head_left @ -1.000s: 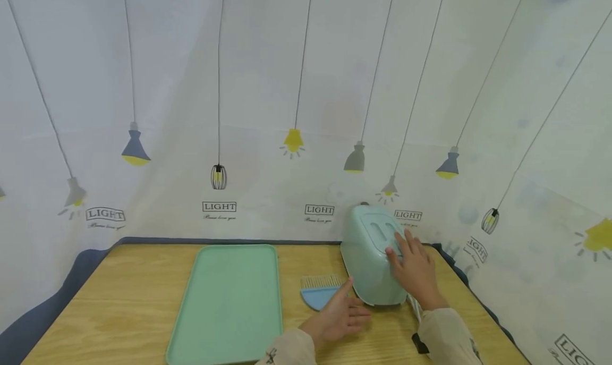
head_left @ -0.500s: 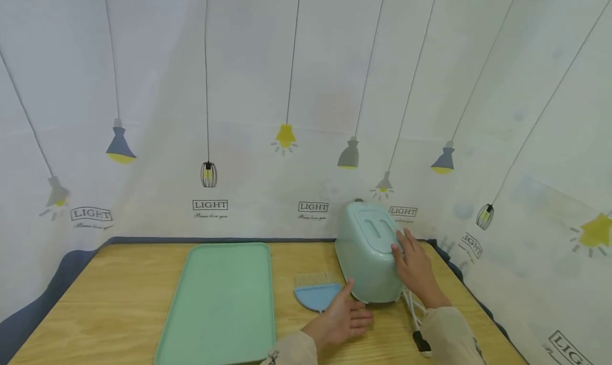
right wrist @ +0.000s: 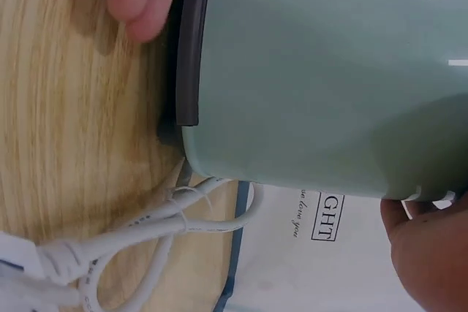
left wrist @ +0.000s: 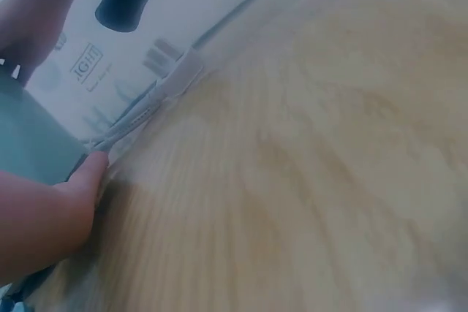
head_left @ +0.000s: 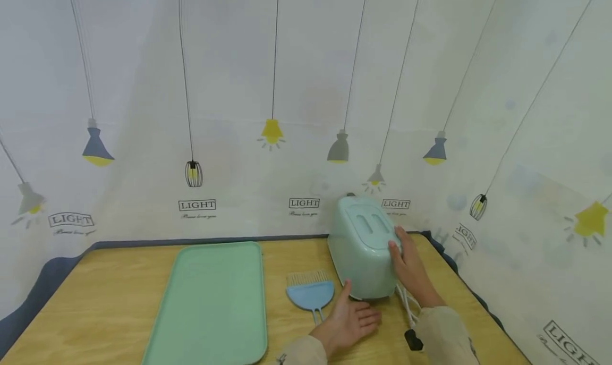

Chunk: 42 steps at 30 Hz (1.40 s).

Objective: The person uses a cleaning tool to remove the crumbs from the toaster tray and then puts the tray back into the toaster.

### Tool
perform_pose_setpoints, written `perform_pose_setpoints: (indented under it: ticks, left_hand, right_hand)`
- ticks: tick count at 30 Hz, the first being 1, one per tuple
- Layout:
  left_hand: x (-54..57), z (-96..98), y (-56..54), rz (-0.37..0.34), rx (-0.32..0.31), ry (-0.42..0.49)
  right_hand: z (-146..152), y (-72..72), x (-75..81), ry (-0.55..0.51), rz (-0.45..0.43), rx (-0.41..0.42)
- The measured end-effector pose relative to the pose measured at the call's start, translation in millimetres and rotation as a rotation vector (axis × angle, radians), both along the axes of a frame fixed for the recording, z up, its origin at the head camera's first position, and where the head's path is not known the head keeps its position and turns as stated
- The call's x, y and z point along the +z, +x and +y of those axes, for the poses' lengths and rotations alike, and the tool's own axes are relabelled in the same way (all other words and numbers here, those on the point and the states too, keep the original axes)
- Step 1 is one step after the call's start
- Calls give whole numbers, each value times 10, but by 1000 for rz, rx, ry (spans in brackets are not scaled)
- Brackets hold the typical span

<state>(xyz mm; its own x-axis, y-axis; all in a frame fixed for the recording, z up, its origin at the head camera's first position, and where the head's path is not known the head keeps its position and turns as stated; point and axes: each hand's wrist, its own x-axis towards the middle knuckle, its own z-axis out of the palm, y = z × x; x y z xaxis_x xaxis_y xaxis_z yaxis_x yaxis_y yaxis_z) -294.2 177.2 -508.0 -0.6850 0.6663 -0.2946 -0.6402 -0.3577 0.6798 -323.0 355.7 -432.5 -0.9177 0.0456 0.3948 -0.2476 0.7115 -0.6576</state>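
A mint-green toaster (head_left: 365,269) stands at the back right, its lid showing two slot-shaped recesses. My right hand (head_left: 412,269) rests against its upper right side, the thumb at the near top edge. In the right wrist view that hand (right wrist: 431,253) touches the toaster's upper edge. My left hand (head_left: 351,320) lies palm up with fingers spread, just in front of the toaster's base. The left wrist view shows this hand (left wrist: 51,217) low against the toaster's bottom edge. A dark strip (right wrist: 191,49) runs along that edge in the right wrist view.
A flat green tray (head_left: 210,301) lies on the wooden table (head_left: 105,301) to the left. Between tray and toaster is a blue half-round brush (head_left: 311,295) with pale bristles. A bundled white cord (right wrist: 146,231) lies right of the toaster. The printed cloth (head_left: 239,88) hangs behind.
My right hand has slid from over the toaster's lid to its right side. The left hand keeps its place near the base. The whole head view has shifted a little to the right.
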Motion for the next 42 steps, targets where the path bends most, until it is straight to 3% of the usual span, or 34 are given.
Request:
perform_pose_setpoints:
  ticks: [7, 13, 18, 23, 28, 35, 42]
  left_hand:
    - [-78, 74, 19, -99, 70, 54]
    - [-90, 273, 49, -113, 108, 77]
    - [-83, 361, 72, -139, 108, 95]
    - [-154, 349, 72, -196, 77, 174]
    - [-223, 390, 34, -127, 106, 155]
    - [-223, 464, 7, -61, 281, 74]
    - [-199, 455, 15, -31, 352, 35]
  right_hand:
    - [-51, 38, -30, -68, -29, 25]
    - [32, 93, 3, -67, 54, 34]
    - [73, 121, -5, -87, 63, 28]
    - [59, 130, -71, -123, 40, 22]
    - [43, 120, -98, -148, 68, 29]
    - [7, 61, -108, -185, 59, 21]
    - [-55, 18, -121, -170, 77, 25]
